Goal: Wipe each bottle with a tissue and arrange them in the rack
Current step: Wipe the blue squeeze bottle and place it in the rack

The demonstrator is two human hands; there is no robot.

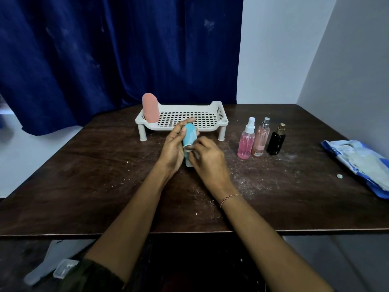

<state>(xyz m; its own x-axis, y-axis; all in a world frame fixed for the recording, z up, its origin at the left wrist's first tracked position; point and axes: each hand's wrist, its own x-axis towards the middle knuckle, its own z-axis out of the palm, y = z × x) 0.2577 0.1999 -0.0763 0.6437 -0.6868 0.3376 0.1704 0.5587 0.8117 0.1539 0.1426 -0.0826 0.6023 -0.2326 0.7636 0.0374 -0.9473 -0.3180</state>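
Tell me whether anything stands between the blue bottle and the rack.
Nothing visible does. The left hand holds the blue bottle just in front of the rack while the right hand pinches a tissue against it. In the rack, only a pink bottle stands, at its left end.

Upright blue bottle (189,136) before white rack (212,127)

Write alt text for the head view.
A person's left hand holds a blue bottle while the right hand presses a tissue to it, over a dark table. Behind, a white rack holds one pink bottle; three spray bottles and a blue tissue pack sit to the right.
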